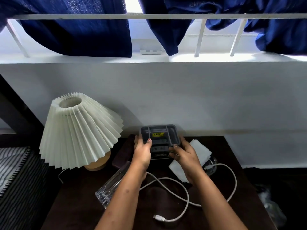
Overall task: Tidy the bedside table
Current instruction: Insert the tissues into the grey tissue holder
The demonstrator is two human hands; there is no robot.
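Both hands hold a dark grey plastic organiser tray with several compartments [159, 134] above the back of the dark brown wooden bench [245, 185], close to the white wall [199, 97]. The left hand [142, 151] grips the tray's left edge with the thumb laid over the rim; the right hand [186, 153] clasps its near right corner, fingers curled under. The tray is tilted so its open face shows, and a yellow label [158, 134] sits in its middle compartment. Directly beneath it lies a dark box with pale lettering [159, 151], partly hidden by the hands.

The bench around them is crowded. A lamp with a white pleated paper shade [79, 131] and a rounded wooden base [98, 163] stands at the left rear, its shade leaning toward the tray. A dark purple flat object [123, 153] lies between the lamp base and the left wrist. A clear square-sided glass vessel [110, 186] lies on its side under the left forearm. A white charging cable [176, 193] loops loosely across the front, its plug [158, 218] near the front edge. A white paper tissue [199, 151] lies crumpled under the right hand, with a clear glass object [211, 165] just beyond it.

A striped bed cover [15, 176] lies at the left, and dark blue curtains [78, 29] hang over white window bars [199, 39] above.
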